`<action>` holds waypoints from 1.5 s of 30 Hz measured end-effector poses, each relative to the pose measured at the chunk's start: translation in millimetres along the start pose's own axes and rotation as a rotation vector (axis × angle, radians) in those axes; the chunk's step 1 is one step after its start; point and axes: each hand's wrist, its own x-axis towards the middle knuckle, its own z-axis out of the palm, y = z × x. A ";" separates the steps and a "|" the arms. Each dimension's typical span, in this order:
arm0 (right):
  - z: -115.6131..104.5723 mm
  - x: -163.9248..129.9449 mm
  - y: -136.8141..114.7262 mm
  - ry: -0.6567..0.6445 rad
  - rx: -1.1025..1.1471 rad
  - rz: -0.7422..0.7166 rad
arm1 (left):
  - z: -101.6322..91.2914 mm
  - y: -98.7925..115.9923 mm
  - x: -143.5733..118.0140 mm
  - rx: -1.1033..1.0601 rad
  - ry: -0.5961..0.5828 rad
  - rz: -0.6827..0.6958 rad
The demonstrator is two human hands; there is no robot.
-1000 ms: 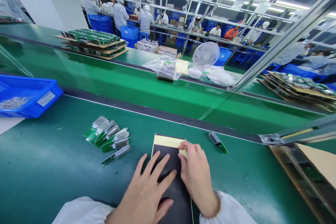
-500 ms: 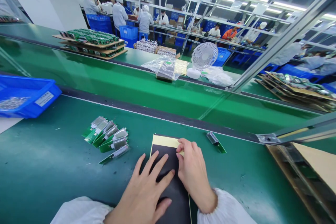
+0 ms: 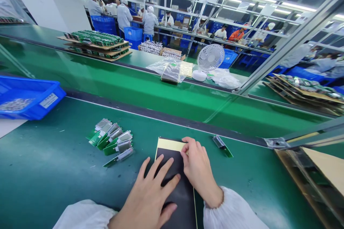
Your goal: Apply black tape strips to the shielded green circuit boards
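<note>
A black sheet [image 3: 176,200] on pale yellow backing paper [image 3: 169,144] lies on the bench in front of me. The backing shows bare along the top and as a thin line down the right side. My left hand [image 3: 150,193] rests flat on the black sheet with its fingers spread. At the sheet's upper right corner my right hand [image 3: 198,166] has thumb and forefinger pinched together on the edge; the fingertips hide exactly what is between them. Left of the sheet, several green circuit boards with small display screens [image 3: 114,139] overlap in a fan. Another such board [image 3: 222,146] lies alone to the right.
A blue bin [image 3: 40,100] with small parts stands at the left. Stacked cardboard [image 3: 322,182] is at the right edge. Beyond the green barrier [image 3: 161,103] are a white fan [image 3: 211,57], plastic bags and a stack of board trays [image 3: 96,43]. Several people work farther back.
My right hand's pinching fingers have shifted very slightly at the sheet's corner. My left hand stays flat in place. The whole view has moved a little.
</note>
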 end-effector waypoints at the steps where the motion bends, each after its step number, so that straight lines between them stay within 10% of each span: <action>1: -0.4 1.2 2.0 0.012 0.032 0.021 | -1.0 -0.1 0.3 -0.008 -0.011 0.001; 7: -12.3 -1.6 1.5 0.097 0.318 0.151 | -1.8 2.3 -1.6 -0.132 0.007 -0.035; 15: -16.6 -34.8 -35.3 -0.070 0.951 0.246 | -19.8 4.6 6.2 -0.786 0.281 -0.454; 29: -18.0 -35.9 -33.9 -0.151 1.209 0.345 | -32.4 -4.5 9.2 -1.077 0.254 -0.414; 38: -23.8 -36.1 -30.1 -0.165 0.626 0.104 | -31.9 -2.0 5.4 -0.827 0.251 -0.391; 45: -25.3 -37.2 -27.5 -0.145 0.621 0.112 | -27.9 -16.9 -8.2 -0.389 0.300 -0.489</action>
